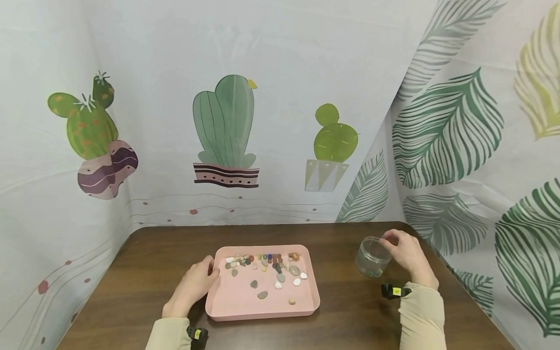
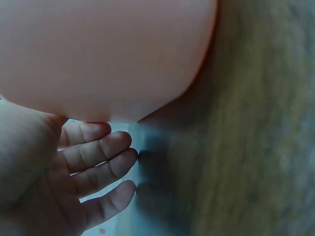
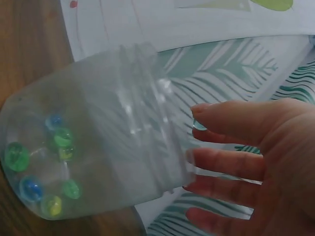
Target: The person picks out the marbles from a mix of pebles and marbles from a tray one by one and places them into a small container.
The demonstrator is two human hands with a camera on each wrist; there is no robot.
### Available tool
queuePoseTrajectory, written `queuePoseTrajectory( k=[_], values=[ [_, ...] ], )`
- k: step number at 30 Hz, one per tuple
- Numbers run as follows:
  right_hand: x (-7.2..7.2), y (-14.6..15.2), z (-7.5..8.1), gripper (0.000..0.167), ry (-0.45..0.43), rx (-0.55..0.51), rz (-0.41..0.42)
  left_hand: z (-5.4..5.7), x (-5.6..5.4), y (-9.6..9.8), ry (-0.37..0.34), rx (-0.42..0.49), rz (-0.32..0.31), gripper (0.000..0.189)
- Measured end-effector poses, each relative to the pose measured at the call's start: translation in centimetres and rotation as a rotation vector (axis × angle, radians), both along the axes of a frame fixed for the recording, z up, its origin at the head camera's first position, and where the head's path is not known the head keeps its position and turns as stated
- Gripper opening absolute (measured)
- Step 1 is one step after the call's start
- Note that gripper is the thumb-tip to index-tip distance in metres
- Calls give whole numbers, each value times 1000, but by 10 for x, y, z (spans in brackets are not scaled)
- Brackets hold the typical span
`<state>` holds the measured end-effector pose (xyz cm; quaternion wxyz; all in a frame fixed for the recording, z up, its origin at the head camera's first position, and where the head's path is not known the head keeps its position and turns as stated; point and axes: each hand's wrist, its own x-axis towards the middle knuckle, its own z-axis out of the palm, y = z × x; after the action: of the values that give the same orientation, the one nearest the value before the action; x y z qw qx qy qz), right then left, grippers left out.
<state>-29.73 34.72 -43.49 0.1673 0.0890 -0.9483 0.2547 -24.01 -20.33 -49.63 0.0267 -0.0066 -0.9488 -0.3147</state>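
My right hand is at the mouth of a clear jar. In the right wrist view, its thumb and forefinger pinch a small, clear, pale blue-green glass marble just outside the jar's rim. Several green, blue and yellow glass marbles lie at the jar's bottom. At the left side of a pink tray is my left hand, against the rim. Its fingers are loosely extended beside the tray's outer wall in the left wrist view, with the thumb hidden there.
Several pebbles in grey, white, brown and other colours lie in the tray, mostly along its far side. Tray and jar stand on a dark wooden table. Behind it hangs a white cloth printed with cacti and leaves.
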Motion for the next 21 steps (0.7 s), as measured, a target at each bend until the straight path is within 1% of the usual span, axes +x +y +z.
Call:
queuePoseTrajectory(
  k=[3,10,16,21],
  values=[
    [-2,-1,-4,20,-16,4,10,0,0,0,11,3,0,10],
    [-4,-4,-12,20,-125,9,32,0,0,1,21,3,-1,10],
    [-4,-4,-16,25,-205,-3,46,0,0,0,19,-3,-2,10],
    [-3,-4,-18,25,-195,-10,40,-1,0,0,19,-8,-3,9]
  ],
)
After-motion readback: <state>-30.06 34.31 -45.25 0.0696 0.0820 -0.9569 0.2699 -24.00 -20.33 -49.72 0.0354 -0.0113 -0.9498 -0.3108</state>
